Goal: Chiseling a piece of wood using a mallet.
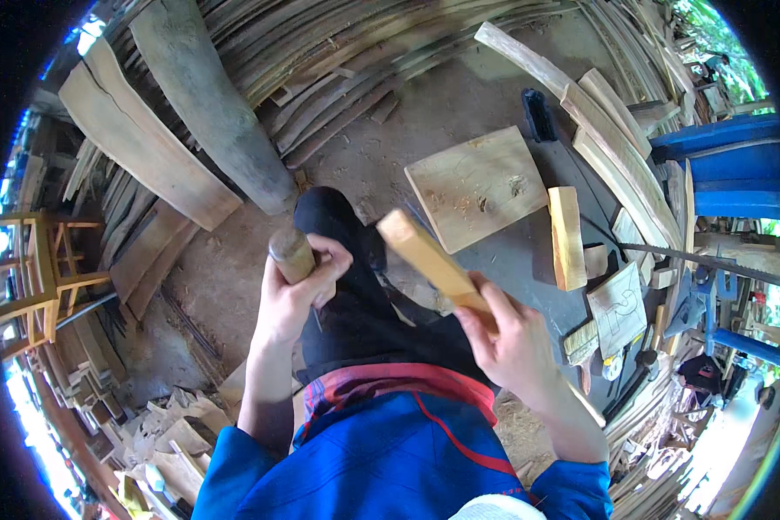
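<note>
My left hand (299, 290) is wrapped round a thick, round wooden tool handle (291, 253), its blunt end pointing up. A thin dark piece shows just below the fingers; the rest of the tool is hidden, so I cannot tell its kind. In my right hand (513, 338) is a squared wooden bar (429, 260), gripped at its near end, with the far end raised and pointing forward-left. The bar and the handle are apart. Beyond the bar, a square wooden board (481, 186) with carved or chipped patches lies on a dark low surface.
Right of the board stand a wood block (567, 238), a dark tray (539, 115) and a pale panel with a drawn pattern (618, 310). A handsaw (706, 258) lies farther right. Long planks (195, 104) lean at the left, near a wooden chair frame (39, 277).
</note>
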`<action>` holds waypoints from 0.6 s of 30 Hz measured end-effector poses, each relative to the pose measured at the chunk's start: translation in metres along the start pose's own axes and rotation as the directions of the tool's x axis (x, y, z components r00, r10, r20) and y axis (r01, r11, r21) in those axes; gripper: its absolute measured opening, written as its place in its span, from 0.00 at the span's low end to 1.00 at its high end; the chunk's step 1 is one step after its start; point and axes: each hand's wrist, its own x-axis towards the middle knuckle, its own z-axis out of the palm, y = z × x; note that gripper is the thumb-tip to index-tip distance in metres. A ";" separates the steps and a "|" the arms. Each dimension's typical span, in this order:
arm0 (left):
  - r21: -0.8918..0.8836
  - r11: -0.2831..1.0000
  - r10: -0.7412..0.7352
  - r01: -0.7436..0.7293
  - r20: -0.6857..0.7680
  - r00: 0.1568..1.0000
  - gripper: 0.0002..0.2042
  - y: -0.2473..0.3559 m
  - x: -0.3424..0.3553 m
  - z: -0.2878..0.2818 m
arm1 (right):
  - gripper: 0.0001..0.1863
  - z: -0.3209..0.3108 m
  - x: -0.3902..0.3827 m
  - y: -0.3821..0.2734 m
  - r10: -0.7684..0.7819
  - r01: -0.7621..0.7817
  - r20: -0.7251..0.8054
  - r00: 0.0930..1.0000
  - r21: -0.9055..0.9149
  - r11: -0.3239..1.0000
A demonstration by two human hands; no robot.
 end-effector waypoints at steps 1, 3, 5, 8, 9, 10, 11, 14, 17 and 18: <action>0.064 0.998 -0.008 0.007 0.022 1.000 0.04 -0.001 0.001 -0.001 | 0.16 -0.005 -0.004 0.005 0.072 -0.072 0.005 0.997 0.019 0.997; 0.169 0.986 0.006 -0.010 0.025 1.000 0.03 0.003 0.001 0.006 | 0.13 -0.017 -0.013 0.021 0.197 -0.197 0.016 0.980 0.006 0.980; 0.290 0.957 -0.003 -0.012 0.052 0.999 0.03 0.005 0.002 0.012 | 0.12 -0.028 -0.023 0.044 0.253 -0.254 0.022 0.967 0.014 0.967; 0.415 0.909 -0.015 -0.038 0.125 0.992 0.04 0.004 0.010 0.021 | 0.11 -0.035 -0.038 0.074 0.333 -0.331 0.019 0.943 -0.078 0.940; 0.486 0.869 0.021 -0.090 0.145 0.989 0.06 0.008 0.011 0.032 | 0.11 -0.033 -0.046 0.084 0.347 -0.345 0.006 0.938 -0.087 0.935; 0.493 0.865 0.027 -0.096 0.144 0.989 0.06 0.007 0.011 0.038 | 0.11 -0.032 -0.053 0.090 0.360 -0.359 -0.006 0.933 -0.095 0.928; 0.547 0.820 0.054 -0.167 0.217 0.975 0.07 0.003 0.014 0.043 | 0.13 -0.034 -0.055 0.088 0.380 -0.380 -0.002 0.925 -0.016 0.925; 0.708 0.644 0.084 -0.290 0.311 0.947 0.12 -0.009 0.024 0.048 | 0.14 -0.027 -0.058 0.104 0.322 -0.327 -0.065 0.944 -0.095 0.940; 0.926 0.245 -0.061 -0.287 0.310 0.949 0.18 -0.011 0.030 0.057 | 0.21 -0.017 -0.054 0.115 0.381 -0.382 -0.044 0.923 -0.188 0.905; 0.932 0.228 -0.051 -0.283 0.302 0.952 0.18 -0.011 0.030 0.058 | 0.21 -0.016 -0.052 0.115 0.367 -0.370 -0.047 0.929 -0.174 0.913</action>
